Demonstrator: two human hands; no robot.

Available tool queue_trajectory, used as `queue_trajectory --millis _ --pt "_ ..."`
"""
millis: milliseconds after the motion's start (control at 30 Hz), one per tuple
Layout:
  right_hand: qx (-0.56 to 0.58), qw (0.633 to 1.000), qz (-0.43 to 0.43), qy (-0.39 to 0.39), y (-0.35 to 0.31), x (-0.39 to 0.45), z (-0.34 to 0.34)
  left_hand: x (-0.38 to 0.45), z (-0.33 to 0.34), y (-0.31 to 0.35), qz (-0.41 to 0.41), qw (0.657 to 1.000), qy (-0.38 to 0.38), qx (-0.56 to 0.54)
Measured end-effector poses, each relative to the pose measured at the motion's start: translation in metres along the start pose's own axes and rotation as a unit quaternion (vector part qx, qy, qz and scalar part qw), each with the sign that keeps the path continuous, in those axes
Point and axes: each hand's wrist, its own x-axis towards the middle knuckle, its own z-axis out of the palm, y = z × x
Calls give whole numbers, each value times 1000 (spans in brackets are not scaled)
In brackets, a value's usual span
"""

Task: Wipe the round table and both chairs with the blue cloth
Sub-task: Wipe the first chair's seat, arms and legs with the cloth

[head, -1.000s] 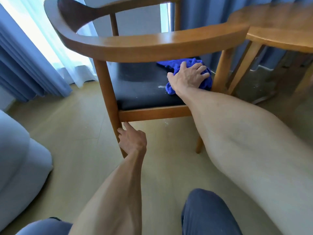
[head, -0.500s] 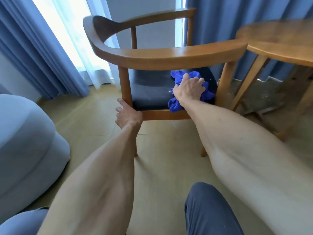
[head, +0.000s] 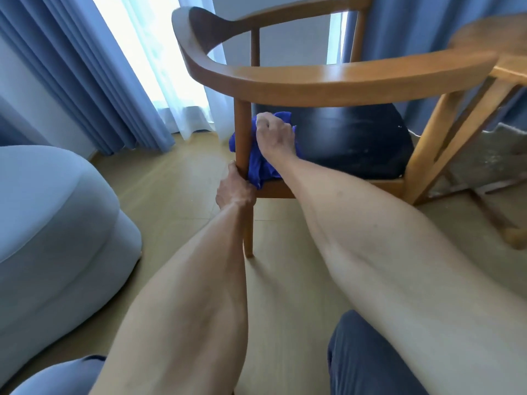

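Note:
A wooden armchair (head: pixel 328 78) with a black seat (head: pixel 350 141) stands in front of me. My right hand (head: pixel 275 135) presses the bunched blue cloth (head: pixel 258 163) onto the seat's near left corner, fingers closed over it. Part of the cloth hangs over the seat edge behind the front left leg (head: pixel 243 155). My left hand (head: pixel 235 189) is wrapped around that leg just below seat height. The round wooden table (head: pixel 510 67) shows only at the right edge, its rim meeting the chair's armrest.
A pale blue-grey upholstered seat (head: pixel 57 223) fills the left side. Blue curtains (head: pixel 94 67) and a white sheer hang behind the chair. The table's legs (head: pixel 496 215) spread over the floor at right. My knees in dark trousers are at the bottom. Wood floor lies between.
My right hand has dragged the cloth from the seat's right side to its left front corner. My left hand has closed around the chair leg. The view shifted closer.

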Motion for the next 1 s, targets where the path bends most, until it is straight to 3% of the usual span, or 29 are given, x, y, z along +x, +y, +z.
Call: queue_trajectory --millis 133,233,433,567,733,1000 --pt "-194 974 -116 1 29 -7 2 -9 6 6 -17 999 25 -19" --pt "-207 974 -84 33 37 -12 7 -10 6 15 -61 998 16 -22" --pt "-212 977 9 9 25 -8 2 -13 13 23 -96 995 17 -13" --pt "-225 972 -3 64 23 -25 -5 -16 10 26 -109 994 13 -4" --pt "-252 962 -7 106 53 -40 -40 -33 17 33 -97 995 32 12" --pt "-309 926 124 180 125 -35 -136 -50 34 60 -90 994 67 -14"
